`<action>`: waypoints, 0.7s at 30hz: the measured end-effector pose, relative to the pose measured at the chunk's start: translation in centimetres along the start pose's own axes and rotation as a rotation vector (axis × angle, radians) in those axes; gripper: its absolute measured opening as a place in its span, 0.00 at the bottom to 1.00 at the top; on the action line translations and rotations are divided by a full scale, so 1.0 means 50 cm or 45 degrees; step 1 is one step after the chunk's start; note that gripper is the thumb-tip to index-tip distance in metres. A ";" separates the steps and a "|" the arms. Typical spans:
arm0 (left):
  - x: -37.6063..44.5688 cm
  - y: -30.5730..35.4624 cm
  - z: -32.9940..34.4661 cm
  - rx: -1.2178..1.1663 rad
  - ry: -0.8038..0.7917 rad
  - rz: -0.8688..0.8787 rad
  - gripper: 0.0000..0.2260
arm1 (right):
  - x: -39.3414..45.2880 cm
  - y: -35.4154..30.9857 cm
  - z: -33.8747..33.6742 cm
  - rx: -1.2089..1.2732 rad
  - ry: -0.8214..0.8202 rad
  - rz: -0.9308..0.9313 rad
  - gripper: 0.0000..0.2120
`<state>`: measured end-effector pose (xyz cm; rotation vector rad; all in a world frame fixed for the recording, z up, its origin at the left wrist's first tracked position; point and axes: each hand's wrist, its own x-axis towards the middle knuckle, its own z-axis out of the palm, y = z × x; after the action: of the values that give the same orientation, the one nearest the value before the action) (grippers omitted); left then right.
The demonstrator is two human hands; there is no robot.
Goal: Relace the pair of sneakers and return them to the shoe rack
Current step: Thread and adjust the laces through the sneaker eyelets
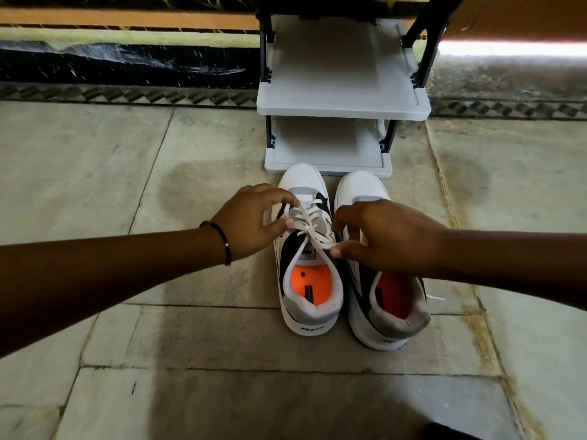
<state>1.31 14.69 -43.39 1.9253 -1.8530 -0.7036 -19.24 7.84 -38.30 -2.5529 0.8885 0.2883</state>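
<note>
Two sneakers side by side on the stone floor (222,338), toes touching the bottom shelf of the grey shoe rack (343,106). Left hand (251,217) and right hand (387,236) both over the left sneaker (309,258), each pinching one end of its white lace (313,231) between thumb and fingers, lace crossed at the top eyelets (knot state unclear). Right sneaker (381,293) partly hidden under the right hand. Orange insoles visible in both. Beaded bracelet (222,239) on left wrist.

Stone floor (222,360) – black bracelet (224,241)
</note>
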 end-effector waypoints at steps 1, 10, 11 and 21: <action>-0.003 0.009 0.003 0.050 -0.046 0.097 0.18 | 0.004 -0.004 0.000 0.100 0.054 -0.025 0.14; 0.007 0.041 0.018 0.113 -0.113 0.200 0.15 | 0.036 -0.031 0.020 0.126 0.101 -0.042 0.15; 0.007 0.042 0.019 0.094 -0.097 0.186 0.15 | 0.037 -0.031 0.020 0.142 0.136 -0.031 0.11; 0.003 0.039 0.020 0.046 -0.083 0.182 0.14 | 0.018 -0.004 -0.001 0.381 0.160 0.084 0.12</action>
<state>-0.82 14.48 -43.07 1.7891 -2.0330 -0.6993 -18.41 7.45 -38.50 -2.2866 0.9828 0.0113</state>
